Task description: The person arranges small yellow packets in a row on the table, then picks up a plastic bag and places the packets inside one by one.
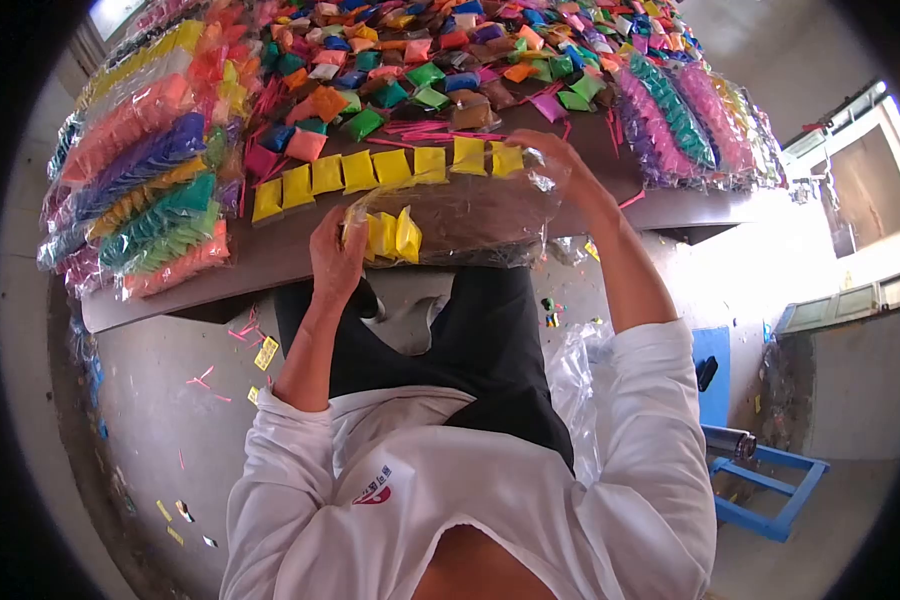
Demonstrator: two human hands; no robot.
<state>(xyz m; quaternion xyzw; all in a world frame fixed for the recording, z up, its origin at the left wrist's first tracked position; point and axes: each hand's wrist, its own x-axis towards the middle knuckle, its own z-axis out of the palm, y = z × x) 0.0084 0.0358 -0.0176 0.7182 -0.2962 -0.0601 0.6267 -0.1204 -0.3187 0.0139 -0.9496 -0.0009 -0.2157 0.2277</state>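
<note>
My left hand (338, 248) is closed on the left end of a long clear plastic bag (480, 222). Inside that end, several yellow packets (407, 236) stand bunched together against my fingers. Along the table behind the bag runs a curved row of flat yellow packets (358, 172). My right hand (555, 165) is at the right end of this row, its fingers closed over the last yellow packet (506, 159). Crinkled film from the bag's right end partly covers my right thumb and fingers.
Small packets of many colours (425, 75) cover the back of the brown table (200, 303), with pink strips (425, 131) among them. Filled clear bags are stacked left (155, 185) and right (685, 125). A blue stool (770, 500) stands at right.
</note>
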